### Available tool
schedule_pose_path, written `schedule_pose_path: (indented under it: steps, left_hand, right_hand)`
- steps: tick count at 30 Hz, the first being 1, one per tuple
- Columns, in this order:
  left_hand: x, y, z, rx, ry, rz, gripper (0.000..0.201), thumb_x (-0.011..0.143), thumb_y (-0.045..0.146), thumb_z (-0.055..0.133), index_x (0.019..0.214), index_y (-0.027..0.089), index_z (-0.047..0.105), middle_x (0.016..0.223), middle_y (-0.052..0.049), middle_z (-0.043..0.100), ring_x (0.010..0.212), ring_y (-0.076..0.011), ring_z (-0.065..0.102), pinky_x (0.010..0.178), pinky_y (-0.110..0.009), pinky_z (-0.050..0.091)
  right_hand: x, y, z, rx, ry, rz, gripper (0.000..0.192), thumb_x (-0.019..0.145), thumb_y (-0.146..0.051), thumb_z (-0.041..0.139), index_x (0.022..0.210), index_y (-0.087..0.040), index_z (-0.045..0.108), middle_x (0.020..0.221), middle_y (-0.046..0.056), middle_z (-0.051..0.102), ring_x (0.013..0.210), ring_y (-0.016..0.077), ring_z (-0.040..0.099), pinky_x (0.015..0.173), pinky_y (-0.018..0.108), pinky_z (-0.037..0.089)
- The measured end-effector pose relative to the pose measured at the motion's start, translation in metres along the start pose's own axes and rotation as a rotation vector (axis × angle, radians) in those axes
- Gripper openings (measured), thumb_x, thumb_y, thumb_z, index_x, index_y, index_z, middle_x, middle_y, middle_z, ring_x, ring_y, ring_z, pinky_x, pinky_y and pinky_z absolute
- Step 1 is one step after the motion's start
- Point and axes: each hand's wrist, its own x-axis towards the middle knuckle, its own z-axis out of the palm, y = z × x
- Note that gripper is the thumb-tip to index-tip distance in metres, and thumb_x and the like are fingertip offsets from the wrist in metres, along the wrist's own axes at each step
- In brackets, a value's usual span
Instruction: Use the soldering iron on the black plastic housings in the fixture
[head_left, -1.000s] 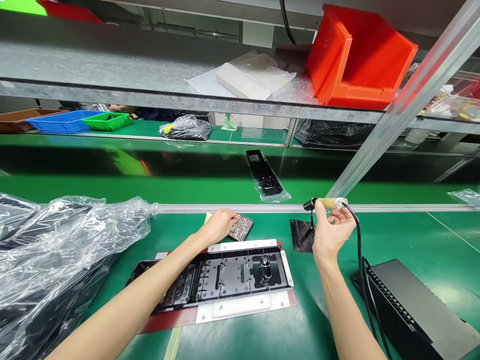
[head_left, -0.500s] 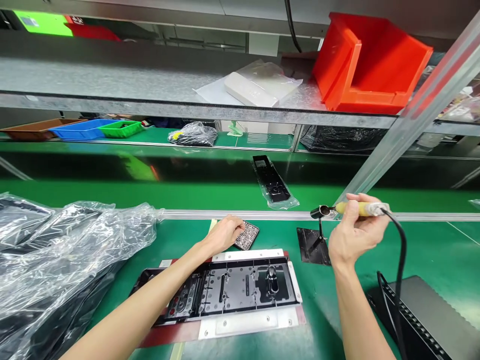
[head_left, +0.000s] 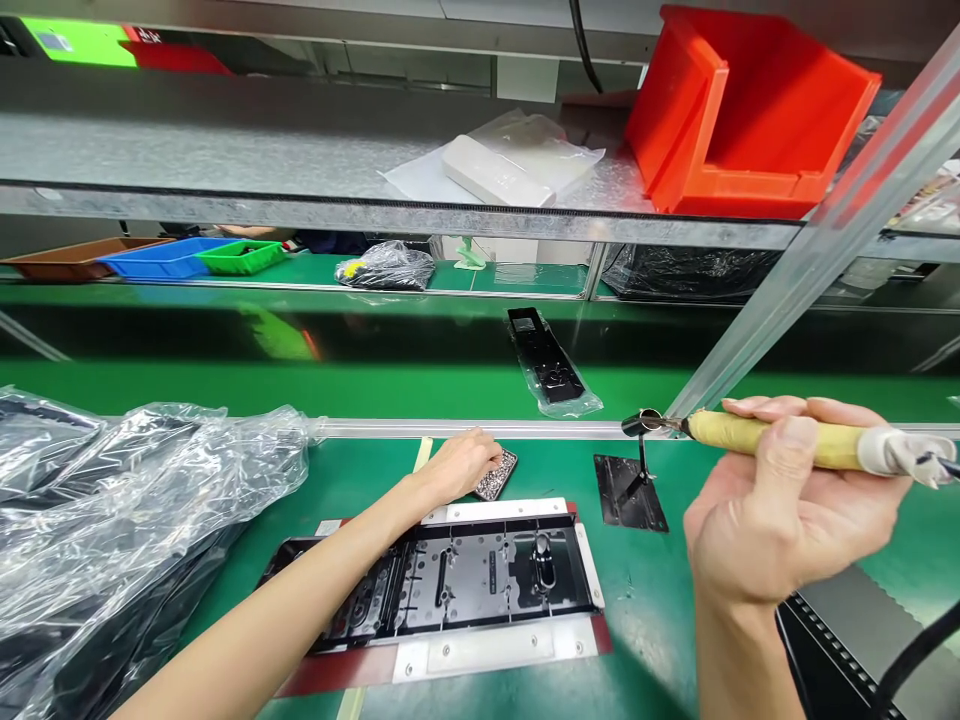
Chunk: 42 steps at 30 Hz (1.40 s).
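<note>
Right hand: the right hand (head_left: 795, 505) has its fingers closed around the yellow handle of a soldering iron (head_left: 731, 431), the thumb pressed along it.
Soldering iron: above the table (head_left: 637, 600) near its far edge, its tip pointing left at the mouth of the stand's tube; whether it is inside cannot be told.
Stand: the black stand (head_left: 628, 492) sits by the far edge, right of the middle.
Left hand: the left hand (head_left: 461, 468) has its fingers bent down together at the small dish (head_left: 496, 477) near the far edge; whether they grip anything cannot be told.
Black panel: the panel (head_left: 480, 580) lies in front of the dish, under the left forearm, bordered by white strips (head_left: 502, 648).
Left edge: clear plastic bags (head_left: 150, 500) heaped there.
</note>
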Motion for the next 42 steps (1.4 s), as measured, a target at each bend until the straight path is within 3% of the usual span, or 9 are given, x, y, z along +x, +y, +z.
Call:
schedule_pose_path:
  steps: [4, 8, 14, 17, 20, 23, 32, 37, 42]
  left_hand:
    - [0.003, 0.001, -0.002, -0.004, 0.014, 0.001, 0.019, 0.095, 0.015, 0.052, 0.078, 0.016, 0.06, 0.081, -0.009, 0.066, 0.082, -0.023, 0.059, 0.081, -0.035, 0.045]
    - [-0.008, 0.011, -0.015, -0.079, 0.069, -0.102, 0.022, 0.097, 0.015, 0.045, 0.079, 0.017, 0.057, 0.077, -0.006, 0.064, 0.079, -0.0216, 0.059, 0.073, -0.032, 0.044]
    - [-0.065, 0.068, -0.042, -0.245, 0.11, -0.208, 0.015, 0.096, 0.017, 0.049, 0.085, 0.02, 0.057, 0.084, 0.001, 0.066, 0.076, -0.0142, 0.058, 0.071, -0.026, 0.045]
    - [-0.092, 0.1, -0.045, -0.452, 0.102, -0.243, 0.011, 0.096, 0.021, 0.054, 0.089, 0.021, 0.063, 0.083, 0.002, 0.066, 0.071, -0.0124, 0.057, 0.066, -0.025, 0.044]
    - [-0.105, 0.117, -0.04, -0.502, 0.081, -0.152, 0.017, 0.1, 0.023, 0.053, 0.11, 0.024, 0.067, 0.096, -0.001, 0.068, 0.084, -0.0136, 0.061, 0.076, -0.026, 0.048]
    - [-0.107, 0.119, -0.031, -0.469, 0.027, -0.059, 0.019, 0.103, 0.022, 0.049, 0.107, 0.022, 0.068, 0.103, -0.004, 0.068, 0.095, -0.016, 0.061, 0.084, -0.029, 0.05]
    - [-0.104, 0.111, -0.012, -0.309, 0.064, 0.083, 0.024, 0.101, 0.013, 0.048, 0.101, 0.019, 0.071, 0.093, -0.006, 0.069, 0.088, -0.0191, 0.06, 0.073, -0.031, 0.054]
    - [-0.107, 0.113, -0.013, -0.299, 0.055, 0.078, 0.022, 0.102, 0.015, 0.049, 0.11, 0.018, 0.069, 0.096, -0.007, 0.068, 0.088, -0.0191, 0.059, 0.073, -0.032, 0.053]
    - [-0.123, 0.11, -0.011, -0.304, 0.124, 0.064, 0.029, 0.101, 0.01, 0.048, 0.125, 0.021, 0.061, 0.102, -0.007, 0.066, 0.093, -0.0189, 0.057, 0.078, -0.033, 0.053]
  right_hand:
    - [-0.001, -0.01, 0.002, 0.006, -0.013, 0.03, 0.012, 0.081, -0.017, 0.067, 0.092, -0.018, 0.061, 0.082, 0.002, 0.058, 0.072, 0.0183, 0.061, 0.077, 0.045, 0.051]
    - [0.001, -0.017, 0.002, 0.007, -0.015, 0.032, 0.011, 0.081, -0.018, 0.067, 0.091, -0.019, 0.063, 0.079, 0.002, 0.058, 0.07, 0.0199, 0.061, 0.077, 0.046, 0.051]
    - [0.003, -0.029, 0.003, 0.018, -0.001, 0.026, 0.009, 0.08, -0.018, 0.064, 0.089, -0.022, 0.065, 0.077, 0.001, 0.055, 0.069, 0.0186, 0.058, 0.073, 0.045, 0.051]
    - [0.002, -0.035, 0.003, 0.034, -0.018, 0.043, 0.007, 0.083, -0.018, 0.064, 0.088, -0.023, 0.067, 0.081, 0.002, 0.053, 0.072, 0.0183, 0.057, 0.076, 0.045, 0.051]
    - [-0.001, -0.039, 0.004, 0.024, -0.034, 0.08, 0.006, 0.085, -0.021, 0.064, 0.087, -0.026, 0.068, 0.08, 0.002, 0.052, 0.073, 0.0195, 0.056, 0.077, 0.047, 0.052]
    - [-0.003, -0.042, 0.004, 0.023, -0.059, 0.105, 0.007, 0.084, -0.021, 0.064, 0.088, -0.026, 0.068, 0.079, 0.002, 0.052, 0.073, 0.0215, 0.056, 0.078, 0.05, 0.052]
    - [-0.002, -0.05, 0.002, 0.011, -0.076, 0.21, 0.01, 0.083, -0.018, 0.063, 0.091, -0.024, 0.066, 0.084, 0.003, 0.054, 0.078, 0.0211, 0.057, 0.084, 0.049, 0.054]
    - [-0.004, -0.049, 0.003, 0.052, -0.131, 0.181, 0.012, 0.084, -0.014, 0.058, 0.094, -0.02, 0.064, 0.082, 0.003, 0.055, 0.076, 0.0203, 0.059, 0.079, 0.048, 0.054]
    - [-0.008, -0.056, 0.006, 0.051, -0.216, 0.227, 0.014, 0.081, -0.01, 0.056, 0.091, -0.018, 0.062, 0.08, 0.001, 0.058, 0.07, 0.0179, 0.061, 0.071, 0.044, 0.055]
